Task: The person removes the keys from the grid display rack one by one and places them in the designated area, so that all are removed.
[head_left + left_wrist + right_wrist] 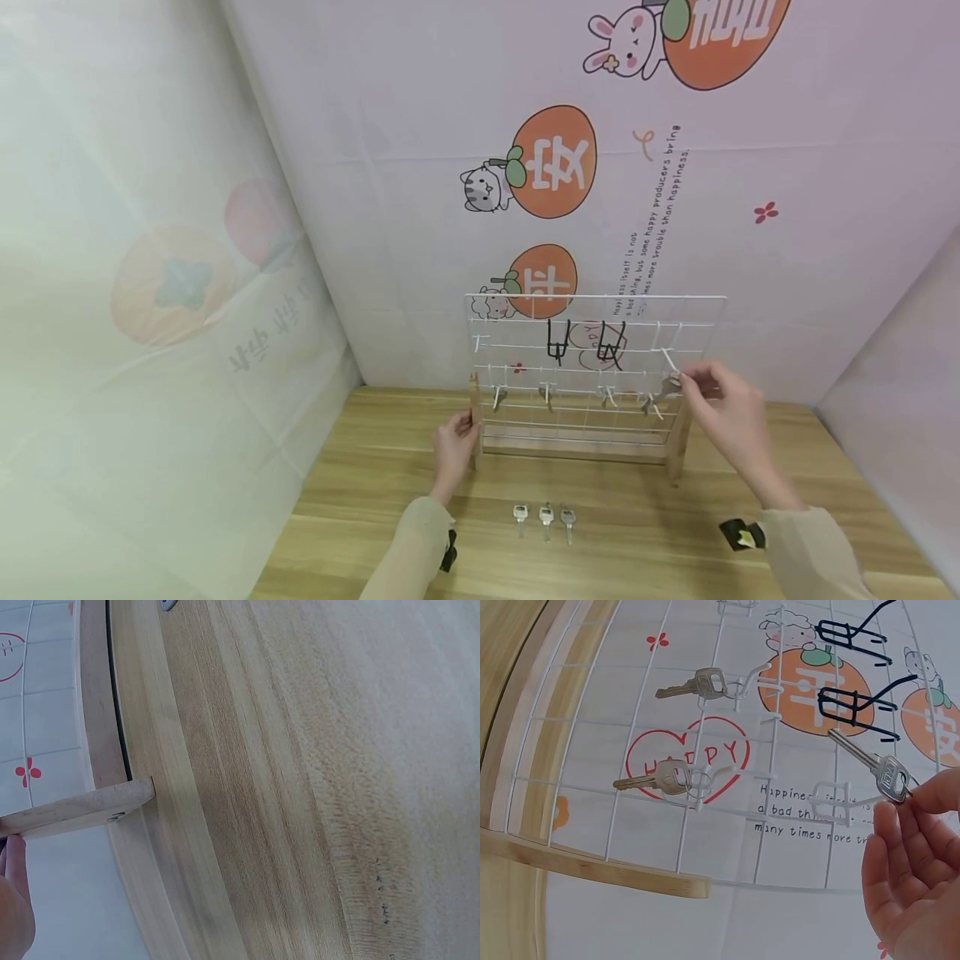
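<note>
My right hand point(726, 412) pinches a silver key point(889, 778) by its small ring, between thumb and fingers. The key is close to an upper white hook point(838, 802) at the right side of a white wire grid rack point(596, 297). On the left, my left hand point(453, 446) grips the rack's wooden side post point(476, 417); its fingertips point(16, 859) press the wood in the left wrist view. Lower white hooks carry several hanging keys, among them one key point(671, 778) beside another key point(705, 684).
Three loose keys point(547, 517) lie in a row on the wooden table point(637, 542) before the rack. Two black hooks point(557, 348) hang higher on the grid. Another white hook point(480, 340) is at the upper left. A printed cloth point(405, 250) stands behind.
</note>
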`<state>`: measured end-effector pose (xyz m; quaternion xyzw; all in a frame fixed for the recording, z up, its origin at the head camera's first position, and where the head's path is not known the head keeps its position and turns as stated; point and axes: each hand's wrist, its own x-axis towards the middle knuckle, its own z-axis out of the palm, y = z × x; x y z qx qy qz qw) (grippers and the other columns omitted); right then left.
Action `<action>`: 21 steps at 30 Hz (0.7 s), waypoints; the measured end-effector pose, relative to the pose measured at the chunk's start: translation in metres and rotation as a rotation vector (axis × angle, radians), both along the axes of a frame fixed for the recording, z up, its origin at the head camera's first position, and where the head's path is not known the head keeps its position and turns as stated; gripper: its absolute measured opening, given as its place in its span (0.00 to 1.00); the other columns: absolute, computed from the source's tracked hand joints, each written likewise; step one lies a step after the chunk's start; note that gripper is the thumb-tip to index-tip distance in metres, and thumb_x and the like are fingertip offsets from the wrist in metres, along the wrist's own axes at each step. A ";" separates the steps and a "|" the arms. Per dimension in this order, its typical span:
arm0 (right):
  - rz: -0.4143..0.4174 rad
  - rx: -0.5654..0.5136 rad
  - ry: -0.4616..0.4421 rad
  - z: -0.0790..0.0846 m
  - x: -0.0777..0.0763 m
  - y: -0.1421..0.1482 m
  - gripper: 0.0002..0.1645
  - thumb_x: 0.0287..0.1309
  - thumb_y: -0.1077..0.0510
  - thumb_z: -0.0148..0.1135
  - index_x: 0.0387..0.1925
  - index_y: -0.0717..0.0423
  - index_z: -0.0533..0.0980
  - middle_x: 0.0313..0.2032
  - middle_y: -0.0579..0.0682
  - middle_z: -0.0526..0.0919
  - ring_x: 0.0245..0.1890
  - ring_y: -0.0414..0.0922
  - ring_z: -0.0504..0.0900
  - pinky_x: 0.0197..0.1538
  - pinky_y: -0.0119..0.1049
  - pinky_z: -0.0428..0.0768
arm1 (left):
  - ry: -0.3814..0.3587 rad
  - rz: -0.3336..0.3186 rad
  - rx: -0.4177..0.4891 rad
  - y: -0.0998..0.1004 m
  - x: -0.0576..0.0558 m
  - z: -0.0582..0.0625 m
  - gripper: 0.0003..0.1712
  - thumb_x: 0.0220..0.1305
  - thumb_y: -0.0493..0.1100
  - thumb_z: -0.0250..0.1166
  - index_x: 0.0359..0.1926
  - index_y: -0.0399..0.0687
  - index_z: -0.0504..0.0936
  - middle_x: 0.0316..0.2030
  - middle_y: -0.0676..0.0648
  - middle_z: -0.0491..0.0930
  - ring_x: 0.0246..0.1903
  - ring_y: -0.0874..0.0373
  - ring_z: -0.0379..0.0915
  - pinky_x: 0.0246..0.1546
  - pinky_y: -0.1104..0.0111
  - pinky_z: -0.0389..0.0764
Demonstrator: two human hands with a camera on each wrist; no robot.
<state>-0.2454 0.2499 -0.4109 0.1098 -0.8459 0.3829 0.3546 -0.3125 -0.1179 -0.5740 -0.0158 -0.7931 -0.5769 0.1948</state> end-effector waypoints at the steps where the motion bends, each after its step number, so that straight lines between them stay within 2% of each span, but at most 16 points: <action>1: 0.004 0.005 0.005 0.001 0.001 0.000 0.02 0.58 0.69 0.64 0.34 0.66 0.79 0.29 0.61 0.85 0.30 0.15 0.71 0.32 0.06 0.76 | 0.002 0.000 -0.002 0.000 0.000 0.000 0.13 0.59 0.31 0.68 0.46 0.32 0.84 0.43 0.32 0.86 0.44 0.41 0.86 0.44 0.66 0.90; 6: 0.022 0.030 0.000 0.000 0.005 -0.001 0.03 0.56 0.70 0.64 0.34 0.66 0.79 0.30 0.62 0.86 0.31 0.14 0.71 0.33 0.06 0.76 | 0.015 -0.004 -0.007 0.000 0.001 -0.001 0.13 0.59 0.30 0.68 0.46 0.32 0.83 0.43 0.32 0.86 0.43 0.41 0.86 0.44 0.66 0.90; 12: 0.040 0.072 -0.028 -0.006 0.011 -0.002 0.04 0.56 0.70 0.65 0.35 0.65 0.79 0.31 0.61 0.86 0.32 0.14 0.71 0.34 0.07 0.76 | -0.007 0.003 -0.002 0.000 0.001 -0.001 0.13 0.59 0.30 0.68 0.46 0.33 0.83 0.43 0.33 0.86 0.44 0.41 0.86 0.44 0.67 0.90; 21: 0.076 0.148 -0.022 -0.035 0.018 -0.012 0.08 0.51 0.73 0.68 0.33 0.63 0.79 0.29 0.56 0.86 0.32 0.18 0.74 0.35 0.06 0.76 | -0.007 0.001 0.009 0.001 -0.001 -0.001 0.13 0.59 0.29 0.68 0.46 0.30 0.83 0.44 0.30 0.85 0.44 0.40 0.86 0.45 0.64 0.90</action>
